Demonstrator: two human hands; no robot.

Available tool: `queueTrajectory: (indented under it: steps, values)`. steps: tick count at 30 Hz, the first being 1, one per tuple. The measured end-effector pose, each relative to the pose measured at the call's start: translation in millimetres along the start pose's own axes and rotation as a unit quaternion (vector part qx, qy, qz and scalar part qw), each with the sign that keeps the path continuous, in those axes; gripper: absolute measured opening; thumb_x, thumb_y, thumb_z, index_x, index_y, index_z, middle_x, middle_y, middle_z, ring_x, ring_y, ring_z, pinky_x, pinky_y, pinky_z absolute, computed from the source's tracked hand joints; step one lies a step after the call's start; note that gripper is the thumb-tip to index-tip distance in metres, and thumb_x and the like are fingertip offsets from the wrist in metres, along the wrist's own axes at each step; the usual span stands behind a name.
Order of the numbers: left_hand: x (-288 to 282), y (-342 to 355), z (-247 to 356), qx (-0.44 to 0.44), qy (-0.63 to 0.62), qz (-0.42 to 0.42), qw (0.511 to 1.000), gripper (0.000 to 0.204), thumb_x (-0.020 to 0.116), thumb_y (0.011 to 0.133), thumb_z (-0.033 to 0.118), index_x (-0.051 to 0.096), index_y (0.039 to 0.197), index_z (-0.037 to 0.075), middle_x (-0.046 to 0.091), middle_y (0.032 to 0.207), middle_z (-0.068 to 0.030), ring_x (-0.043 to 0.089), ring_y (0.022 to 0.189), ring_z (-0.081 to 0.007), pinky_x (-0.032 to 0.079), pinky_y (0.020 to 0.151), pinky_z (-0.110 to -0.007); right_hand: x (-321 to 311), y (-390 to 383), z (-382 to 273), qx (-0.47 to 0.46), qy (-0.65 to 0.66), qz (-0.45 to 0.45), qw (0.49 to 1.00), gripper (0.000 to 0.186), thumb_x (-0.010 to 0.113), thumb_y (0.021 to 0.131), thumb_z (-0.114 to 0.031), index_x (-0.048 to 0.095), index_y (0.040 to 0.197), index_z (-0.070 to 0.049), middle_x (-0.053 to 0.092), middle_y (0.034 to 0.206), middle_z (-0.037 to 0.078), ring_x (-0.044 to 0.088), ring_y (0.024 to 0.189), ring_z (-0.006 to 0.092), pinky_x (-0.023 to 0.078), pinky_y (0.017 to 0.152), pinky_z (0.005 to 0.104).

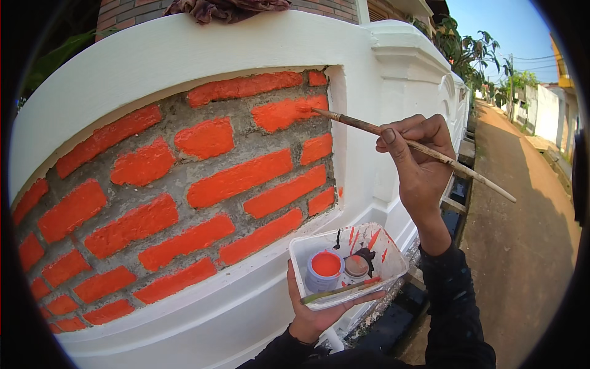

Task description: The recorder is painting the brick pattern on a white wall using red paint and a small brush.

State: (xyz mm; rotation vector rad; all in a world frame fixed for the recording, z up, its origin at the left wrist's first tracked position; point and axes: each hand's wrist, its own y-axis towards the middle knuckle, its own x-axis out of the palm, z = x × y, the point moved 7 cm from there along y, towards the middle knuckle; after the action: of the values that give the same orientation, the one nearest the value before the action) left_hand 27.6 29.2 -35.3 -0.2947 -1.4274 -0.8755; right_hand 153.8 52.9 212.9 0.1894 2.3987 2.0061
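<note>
My right hand pinches a thin wooden paintbrush around its handle. The brush tip touches a bright orange-red brick near the upper right corner of a recessed brick panel. My left hand supports a white plastic tub from below, fingers wrapped under its base. In the tub stand a small cup of orange-red paint and a second small round container with a pale brownish top. Another brush with a greenish handle lies across the tub's near side. Red and black smears mark the tub's inside.
A white wall frames the panel, whose orange-red bricks sit between grey mortar joints. Dark crumpled cloth lies on the wall's top. At right, a dark drainage ditch runs beside a brown road.
</note>
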Motion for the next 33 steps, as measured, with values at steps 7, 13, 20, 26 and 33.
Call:
queueTrajectory:
  steps: [7,13,20,26,33]
  values:
    - [0.3,-2.0,1.2,0.002,-0.013,-0.032,0.999,0.116,0.046,0.084,0.090,0.020,0.166,0.013,0.028,0.167,-0.0224,0.031,0.149,-0.0572,0.018,0.120,-0.082,21.9,-12.4,-10.4,-0.006,0.021,-0.048,0.999,0.024,0.071,0.094,0.011,0.051,0.097,-0.001,0.070,0.101,0.017,0.073,0.092,0.0161,0.059,0.078,0.0240]
    - [0.6,-1.7,-1.8,0.004,-0.007,-0.021,1.000,0.116,0.046,0.084,0.090,0.019,0.167,0.013,0.029,0.167,-0.0224,0.031,0.149,-0.0573,0.019,0.120,-0.082,0.7,0.3,-1.1,0.007,-0.018,-0.013,1.000,0.021,0.070,0.096,0.010,0.052,0.098,-0.001,0.069,0.099,0.016,0.072,0.090,0.0158,0.059,0.078,0.0247]
    - [-6.1,4.3,-8.3,-0.016,0.031,0.004,0.999,0.114,0.046,0.085,0.090,0.021,0.167,0.015,0.029,0.168,-0.0202,0.032,0.150,-0.0544,0.021,0.118,-0.083,0.2,-8.9,-2.2,-0.012,-0.097,-0.011,0.995,0.022,0.074,0.094,0.007,0.054,0.094,0.000,0.069,0.096,0.012,0.070,0.085,0.0118,0.058,0.074,0.0236]
    - [-4.8,6.5,-8.0,-0.012,0.001,-0.003,1.000,0.108,0.048,0.086,0.087,0.022,0.166,0.018,0.031,0.167,-0.0193,0.033,0.150,-0.0527,0.023,0.117,-0.084,-10.0,-4.6,-2.5,-0.056,-0.117,0.016,0.991,0.022,0.075,0.093,0.007,0.054,0.095,0.001,0.069,0.095,0.015,0.072,0.085,0.0141,0.060,0.075,0.0244]
    - [-8.7,5.0,-4.8,0.000,0.011,0.026,1.000,0.109,0.049,0.086,0.086,0.024,0.166,0.017,0.032,0.167,-0.0200,0.033,0.150,-0.0531,0.023,0.117,-0.083,-20.3,-14.4,-11.2,-0.087,-0.118,-0.004,0.989,0.021,0.074,0.093,0.008,0.054,0.096,0.001,0.068,0.096,0.015,0.071,0.087,0.0144,0.060,0.074,0.0241]
